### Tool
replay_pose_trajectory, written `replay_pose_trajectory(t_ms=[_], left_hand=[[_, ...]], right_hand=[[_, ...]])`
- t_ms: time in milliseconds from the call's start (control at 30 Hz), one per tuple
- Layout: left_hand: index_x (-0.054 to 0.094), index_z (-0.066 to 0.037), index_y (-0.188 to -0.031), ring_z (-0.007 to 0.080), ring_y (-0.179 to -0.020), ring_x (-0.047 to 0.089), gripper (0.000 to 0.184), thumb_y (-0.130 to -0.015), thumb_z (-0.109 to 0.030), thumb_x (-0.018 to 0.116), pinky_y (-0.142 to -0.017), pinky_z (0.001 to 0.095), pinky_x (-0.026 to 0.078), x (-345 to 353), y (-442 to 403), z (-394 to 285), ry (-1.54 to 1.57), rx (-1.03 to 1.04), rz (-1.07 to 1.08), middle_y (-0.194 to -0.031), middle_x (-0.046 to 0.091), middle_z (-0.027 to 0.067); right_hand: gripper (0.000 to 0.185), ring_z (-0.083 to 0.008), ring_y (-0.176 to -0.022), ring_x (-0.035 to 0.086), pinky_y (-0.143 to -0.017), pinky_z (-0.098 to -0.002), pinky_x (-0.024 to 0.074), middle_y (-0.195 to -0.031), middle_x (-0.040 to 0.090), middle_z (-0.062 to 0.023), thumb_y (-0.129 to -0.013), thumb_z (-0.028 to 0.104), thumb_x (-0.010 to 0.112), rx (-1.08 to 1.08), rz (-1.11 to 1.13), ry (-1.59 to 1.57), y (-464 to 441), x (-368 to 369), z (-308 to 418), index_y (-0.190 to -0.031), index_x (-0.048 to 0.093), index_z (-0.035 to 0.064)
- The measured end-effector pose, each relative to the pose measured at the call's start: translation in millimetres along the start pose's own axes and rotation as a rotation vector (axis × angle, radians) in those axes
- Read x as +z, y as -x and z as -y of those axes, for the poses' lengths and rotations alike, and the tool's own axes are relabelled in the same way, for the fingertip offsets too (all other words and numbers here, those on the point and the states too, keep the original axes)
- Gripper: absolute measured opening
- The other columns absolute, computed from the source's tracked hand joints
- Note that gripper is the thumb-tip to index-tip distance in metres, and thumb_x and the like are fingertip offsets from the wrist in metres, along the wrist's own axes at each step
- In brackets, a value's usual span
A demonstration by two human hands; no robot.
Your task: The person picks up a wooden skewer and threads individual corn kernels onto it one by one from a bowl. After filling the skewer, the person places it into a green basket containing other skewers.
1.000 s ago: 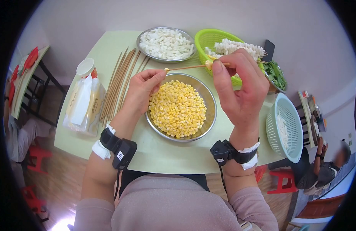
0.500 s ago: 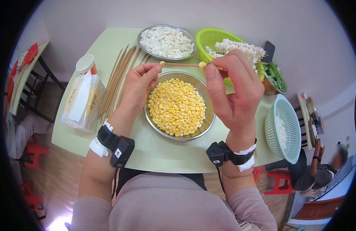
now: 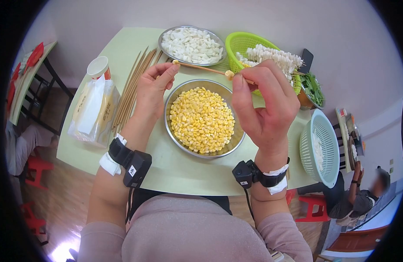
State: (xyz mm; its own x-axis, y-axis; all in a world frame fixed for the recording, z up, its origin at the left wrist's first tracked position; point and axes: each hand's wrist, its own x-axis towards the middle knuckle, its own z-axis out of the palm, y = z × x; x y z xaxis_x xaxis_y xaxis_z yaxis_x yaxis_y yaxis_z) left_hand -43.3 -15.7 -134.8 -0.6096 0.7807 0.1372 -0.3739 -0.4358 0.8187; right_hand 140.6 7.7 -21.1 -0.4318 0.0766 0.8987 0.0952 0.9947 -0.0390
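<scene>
A thin wooden skewer [image 3: 203, 67] spans the gap between my hands, above the far rim of a steel bowl [image 3: 167, 124] of yellow corn kernels [image 3: 202, 120]. My left hand [image 3: 153, 89] pinches a corn kernel [image 3: 175, 62] at the skewer's left end. At the other side my right hand [image 3: 267, 105] is closed on the skewer between thumb and fingers, with another kernel [image 3: 229, 74] on the stick just by the thumb tip. The skewer's right end is partly hidden by my right hand.
Loose skewers [image 3: 133, 89], a tissue pack [image 3: 94, 111] and a paper cup [image 3: 99, 67] lie left. Behind are a plate of white pieces [image 3: 192, 45] and a green basket [image 3: 236, 41] with filled skewers. Greens [image 3: 312, 89] and a blue basket [image 3: 304, 144] stand right. A person [image 3: 363, 196] sits far right.
My left hand has moved up and a little left with its kernel. The skewer now slants down to the right. My right hand has shifted slightly left, still holding the skewer.
</scene>
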Motion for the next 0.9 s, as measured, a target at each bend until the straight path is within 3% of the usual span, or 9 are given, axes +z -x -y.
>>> replay_pose_trajectory(t_ms=[367, 533, 900], left_hand=[[0.063, -0.002, -0.090, 0.0025, -0.056, 0.037, 0.022, -0.075, -0.014, 0.073, -0.050, 0.0171, 0.029, -5, -3, -2, -0.006, 0.105, -0.081, -0.076, 0.056, -0.0027], [0.061, -0.001, -0.094, 0.0005, -0.050, 0.031, 0.024, -0.077, -0.015, 0.072, -0.045, 0.0169, 0.023, -11, -6, -7, 0.048, 0.069, -0.061, -0.069, 0.054, -0.0053], [0.062, -0.001, -0.097, 0.0009, -0.052, 0.032, 0.020, -0.080, -0.010, 0.068, -0.044, 0.0155, 0.022, -18, -10, -9, 0.052, 0.120, -0.085, -0.074, 0.055, -0.0046]], right_hand=[[0.011, -0.0227, -0.051, 0.047, -0.046, -0.0324, 0.0366, -0.061, 0.047, -0.0070, -0.068, 0.001, 0.064, 0.011, 0.057, -0.020, 4, 2, 2, -0.069, 0.054, 0.0026], [0.010, -0.0222, -0.051, 0.047, -0.046, -0.0317, 0.0363, -0.061, 0.047, -0.0071, -0.072, 0.001, 0.063, 0.032, 0.100, -0.051, 5, 1, 3, -0.070, 0.054, 0.0022], [0.010, -0.0198, -0.051, 0.047, -0.045, -0.0302, 0.0361, -0.061, 0.047, -0.0065, -0.076, 0.001, 0.061, 0.070, 0.157, -0.081, 8, 2, 3, -0.070, 0.053, 0.0008]])
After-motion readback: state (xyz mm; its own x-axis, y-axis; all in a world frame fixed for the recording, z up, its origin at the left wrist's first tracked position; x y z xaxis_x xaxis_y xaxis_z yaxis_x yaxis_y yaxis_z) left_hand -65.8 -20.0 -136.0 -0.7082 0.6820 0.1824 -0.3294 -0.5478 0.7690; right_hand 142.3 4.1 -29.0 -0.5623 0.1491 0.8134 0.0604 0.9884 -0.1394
